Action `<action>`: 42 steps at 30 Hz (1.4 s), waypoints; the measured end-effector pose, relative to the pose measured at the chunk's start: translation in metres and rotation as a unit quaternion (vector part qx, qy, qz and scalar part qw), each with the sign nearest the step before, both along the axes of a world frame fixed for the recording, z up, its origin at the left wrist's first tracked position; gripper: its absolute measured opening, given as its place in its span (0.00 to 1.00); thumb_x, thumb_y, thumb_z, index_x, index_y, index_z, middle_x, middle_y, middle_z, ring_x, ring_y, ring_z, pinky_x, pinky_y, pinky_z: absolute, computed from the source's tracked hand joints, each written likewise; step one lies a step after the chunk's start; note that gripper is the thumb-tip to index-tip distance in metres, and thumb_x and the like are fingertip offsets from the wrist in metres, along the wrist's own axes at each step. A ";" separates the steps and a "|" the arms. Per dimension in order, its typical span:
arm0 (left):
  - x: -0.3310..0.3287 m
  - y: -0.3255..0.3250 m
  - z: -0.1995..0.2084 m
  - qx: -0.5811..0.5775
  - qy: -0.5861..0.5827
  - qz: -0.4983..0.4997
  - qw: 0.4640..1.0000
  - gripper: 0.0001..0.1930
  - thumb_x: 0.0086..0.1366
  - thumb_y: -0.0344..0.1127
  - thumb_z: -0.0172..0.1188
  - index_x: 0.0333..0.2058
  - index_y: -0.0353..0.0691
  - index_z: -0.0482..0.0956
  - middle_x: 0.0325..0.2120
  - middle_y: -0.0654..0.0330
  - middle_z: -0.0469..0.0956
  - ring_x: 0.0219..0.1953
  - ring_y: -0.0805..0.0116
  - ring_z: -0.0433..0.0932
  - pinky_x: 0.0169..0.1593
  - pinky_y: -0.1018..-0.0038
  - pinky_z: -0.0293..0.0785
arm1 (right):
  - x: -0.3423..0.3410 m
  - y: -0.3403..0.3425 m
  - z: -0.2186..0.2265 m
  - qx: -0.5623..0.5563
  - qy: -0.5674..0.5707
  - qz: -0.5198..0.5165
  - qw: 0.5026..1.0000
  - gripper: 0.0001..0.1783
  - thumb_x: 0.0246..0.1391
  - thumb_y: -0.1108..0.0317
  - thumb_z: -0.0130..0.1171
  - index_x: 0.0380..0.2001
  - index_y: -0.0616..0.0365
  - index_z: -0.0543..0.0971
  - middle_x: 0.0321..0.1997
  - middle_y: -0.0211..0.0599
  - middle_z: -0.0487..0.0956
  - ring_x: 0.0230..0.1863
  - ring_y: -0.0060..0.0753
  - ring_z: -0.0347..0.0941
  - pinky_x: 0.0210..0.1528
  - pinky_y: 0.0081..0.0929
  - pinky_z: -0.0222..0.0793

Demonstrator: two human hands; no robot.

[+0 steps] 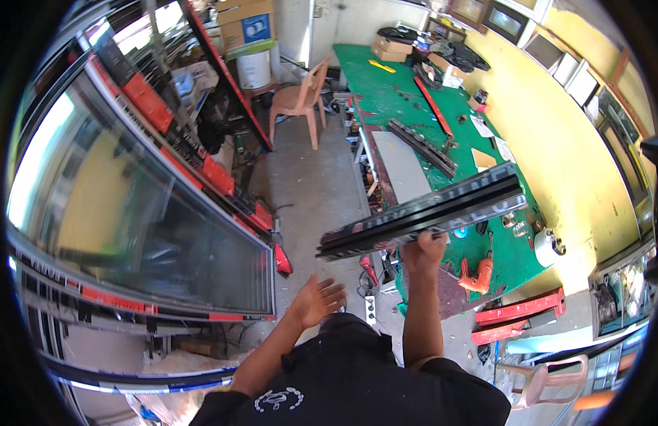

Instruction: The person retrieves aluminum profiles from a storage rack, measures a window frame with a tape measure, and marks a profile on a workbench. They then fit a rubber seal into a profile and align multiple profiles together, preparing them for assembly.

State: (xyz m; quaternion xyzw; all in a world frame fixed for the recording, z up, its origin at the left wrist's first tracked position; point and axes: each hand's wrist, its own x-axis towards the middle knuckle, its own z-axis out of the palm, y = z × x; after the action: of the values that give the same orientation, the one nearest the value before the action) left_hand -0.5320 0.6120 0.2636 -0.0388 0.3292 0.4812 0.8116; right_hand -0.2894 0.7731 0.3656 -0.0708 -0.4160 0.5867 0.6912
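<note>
A long black ribbed metal profile (pixel 421 219), which looks like window-frame stock, is gripped near its middle underside by my right hand (pixel 428 250). It lies aslant, with its right end higher, held above the near part of the green-topped workbench (pixel 375 96). My left hand (pixel 317 301) is open with fingers spread, below the profile's left end and apart from it. On the bench, an orange power drill (pixel 476 275) rests near my right forearm. Farther back lie a shorter dark profile (pixel 423 148), a flat grey panel (pixel 400 165) and a long red bar (pixel 435 108).
A large framed glass panel (pixel 151 206) leans along the left side. A peach plastic chair (pixel 300 96) stands ahead on the floor. Red metal pieces (pixel 521 312) and a second chair (pixel 545 383) are at the lower right. A power strip (pixel 370 309) lies by the bench.
</note>
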 end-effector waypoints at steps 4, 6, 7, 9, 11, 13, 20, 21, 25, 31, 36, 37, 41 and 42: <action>0.022 0.126 0.043 0.016 -0.138 0.065 0.988 0.37 0.68 0.71 0.56 0.55 0.39 0.74 0.53 0.49 0.80 0.58 0.51 0.79 0.66 0.44 0.71 | -0.030 0.028 -0.014 -0.008 -0.066 -0.089 0.994 0.43 0.51 0.80 0.63 0.70 0.58 0.61 0.61 0.43 0.75 0.64 0.45 0.73 0.69 0.47 0.68; 0.018 0.167 0.044 0.030 -0.163 0.126 0.978 0.35 0.67 0.71 0.58 0.50 0.40 0.78 0.47 0.52 0.84 0.55 0.55 0.81 0.65 0.43 0.71 | -0.033 0.041 -0.009 0.010 -0.103 -0.043 0.994 0.43 0.53 0.73 0.68 0.70 0.59 0.61 0.64 0.46 0.73 0.69 0.46 0.68 0.72 0.50 0.64; 0.013 0.184 0.039 0.062 -0.086 0.151 0.983 0.31 0.68 0.69 0.59 0.44 0.43 0.81 0.40 0.57 0.86 0.49 0.59 0.84 0.61 0.43 0.74 | -0.037 0.048 -0.006 0.027 -0.139 -0.049 0.989 0.43 0.53 0.70 0.70 0.69 0.59 0.61 0.65 0.47 0.71 0.71 0.46 0.67 0.73 0.51 0.62; 0.003 0.229 0.020 0.024 -0.057 0.165 0.984 0.30 0.68 0.68 0.59 0.44 0.44 0.82 0.41 0.57 0.86 0.47 0.59 0.85 0.58 0.44 0.76 | -0.047 0.061 -0.004 -0.011 -0.156 -0.011 0.988 0.50 0.45 0.60 0.81 0.67 0.60 0.63 0.65 0.48 0.70 0.72 0.48 0.65 0.74 0.54 0.61; -0.016 0.269 -0.006 -0.049 -0.065 0.171 0.982 0.28 0.68 0.66 0.60 0.44 0.44 0.81 0.41 0.55 0.86 0.43 0.54 0.85 0.56 0.45 0.79 | -0.056 0.078 -0.012 -0.021 -0.181 -0.022 0.983 0.54 0.39 0.60 0.85 0.66 0.59 0.65 0.65 0.47 0.71 0.72 0.46 0.65 0.75 0.55 0.58; -0.038 0.317 -0.028 -0.037 -0.066 0.111 0.991 0.28 0.68 0.65 0.61 0.44 0.44 0.81 0.41 0.54 0.86 0.44 0.52 0.85 0.57 0.46 0.78 | -0.077 0.116 -0.032 0.045 -0.202 -0.048 0.977 0.53 0.38 0.63 0.86 0.65 0.58 0.65 0.65 0.46 0.72 0.73 0.45 0.64 0.77 0.56 0.55; -0.133 0.527 -0.001 0.064 0.069 0.157 0.983 0.33 0.68 0.62 0.65 0.59 0.41 0.77 0.52 0.55 0.82 0.53 0.50 0.80 0.62 0.50 0.74 | -0.075 0.244 -0.087 -0.131 -0.370 0.011 0.920 0.44 0.64 0.45 0.59 0.74 0.60 0.63 0.74 0.47 0.66 0.74 0.42 0.64 0.75 0.33 0.56; -0.148 0.555 0.022 0.061 0.101 0.186 0.975 0.26 0.68 0.59 0.66 0.52 0.43 0.81 0.43 0.59 0.84 0.46 0.58 0.83 0.55 0.56 0.80 | -0.069 0.257 -0.086 -0.156 -0.475 -0.036 0.865 0.43 0.61 0.49 0.62 0.74 0.58 0.65 0.73 0.47 0.68 0.73 0.42 0.65 0.75 0.34 0.57; -0.183 0.661 0.109 0.233 0.191 0.204 0.931 0.21 0.72 0.46 0.66 0.55 0.39 0.76 0.44 0.60 0.83 0.42 0.63 0.84 0.47 0.63 0.83 | -0.044 0.279 -0.097 -0.223 -0.628 -0.256 0.701 0.38 0.43 0.73 0.78 0.60 0.55 0.76 0.59 0.45 0.80 0.59 0.49 0.80 0.60 0.38 0.76; -0.132 0.777 0.132 0.434 0.342 -0.106 0.827 0.18 0.68 0.32 0.67 0.55 0.37 0.77 0.41 0.64 0.82 0.39 0.71 0.82 0.43 0.72 0.80 | -0.022 0.284 -0.141 -0.379 -0.500 -0.386 0.676 0.32 0.50 0.72 0.75 0.59 0.61 0.77 0.51 0.48 0.85 0.46 0.38 0.85 0.50 0.35 0.82; 0.000 0.825 0.089 0.576 0.324 -0.420 0.622 0.28 0.59 0.41 0.77 0.53 0.35 0.76 0.41 0.65 0.79 0.46 0.74 0.74 0.55 0.72 0.71 | -0.027 0.330 -0.158 -0.390 -0.433 -0.401 0.707 0.31 0.54 0.72 0.73 0.60 0.66 0.75 0.51 0.48 0.84 0.45 0.35 0.85 0.47 0.31 0.83; 0.021 0.829 0.079 0.548 0.309 -0.487 0.606 0.26 0.59 0.40 0.77 0.51 0.36 0.77 0.41 0.64 0.79 0.47 0.73 0.74 0.55 0.72 0.70 | -0.029 0.343 -0.159 -0.397 -0.405 -0.407 0.716 0.30 0.55 0.72 0.73 0.60 0.67 0.75 0.51 0.48 0.84 0.45 0.35 0.85 0.47 0.31 0.83; 0.091 0.848 0.035 0.530 0.259 -0.643 0.488 0.27 0.59 0.47 0.77 0.49 0.37 0.79 0.40 0.58 0.82 0.45 0.67 0.78 0.54 0.70 0.71 | -0.022 0.392 -0.152 -0.404 -0.305 -0.407 0.760 0.37 0.57 0.72 0.72 0.67 0.67 0.67 0.55 0.52 0.80 0.49 0.36 0.82 0.51 0.33 0.81; 0.107 0.853 0.025 0.523 0.261 -0.676 0.448 0.28 0.59 0.49 0.77 0.49 0.37 0.79 0.40 0.57 0.83 0.45 0.66 0.79 0.54 0.70 0.71 | -0.017 0.403 -0.148 -0.402 -0.270 -0.406 0.775 0.40 0.57 0.73 0.71 0.69 0.66 0.64 0.56 0.53 0.79 0.51 0.37 0.81 0.52 0.34 0.80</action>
State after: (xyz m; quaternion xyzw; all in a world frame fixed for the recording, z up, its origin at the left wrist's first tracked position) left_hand -0.4249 1.4654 0.2881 0.7555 0.1337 -0.1512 0.6233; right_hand -0.3069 1.1762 0.2179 -0.6600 -0.2448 0.3224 0.6329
